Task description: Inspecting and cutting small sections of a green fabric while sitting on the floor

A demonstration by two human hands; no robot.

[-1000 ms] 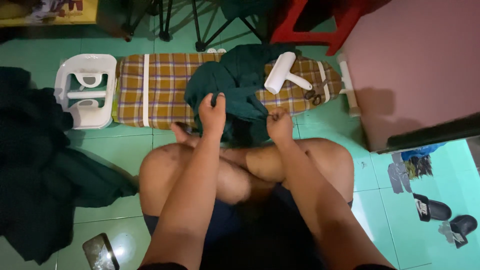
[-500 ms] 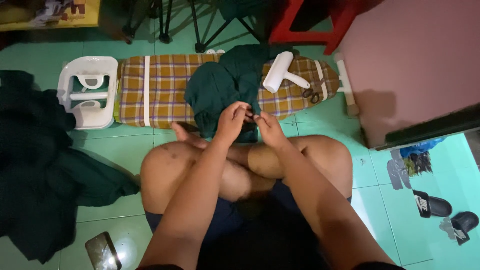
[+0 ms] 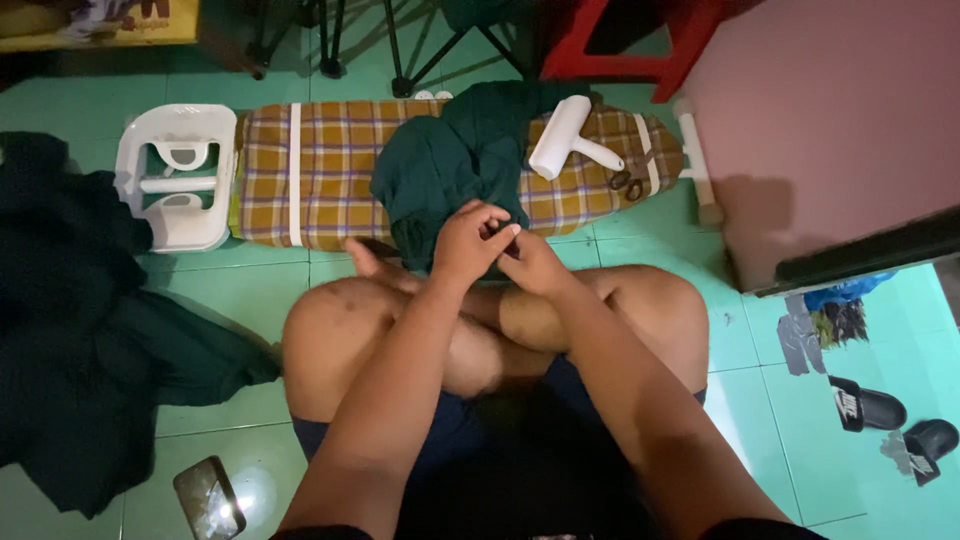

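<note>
Your left hand (image 3: 470,240) and right hand (image 3: 535,262) meet, fingers pinched on the dark green cloth (image 3: 455,165); the lint roller (image 3: 562,140) lies at 1 o'clock.

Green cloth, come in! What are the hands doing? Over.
Left hand and right hand together, pinching edge of green cloth. Cloth heaped on checked ironing board. Lint roller and scissors beside it, not in the way.

At frame centre, the left hand (image 3: 468,240) and right hand (image 3: 533,265) meet, fingertips pinching the edge of a dark green garment (image 3: 455,165) draped over a plaid ironing board (image 3: 320,170). A white lint roller (image 3: 565,140) lies upper right.
</note>
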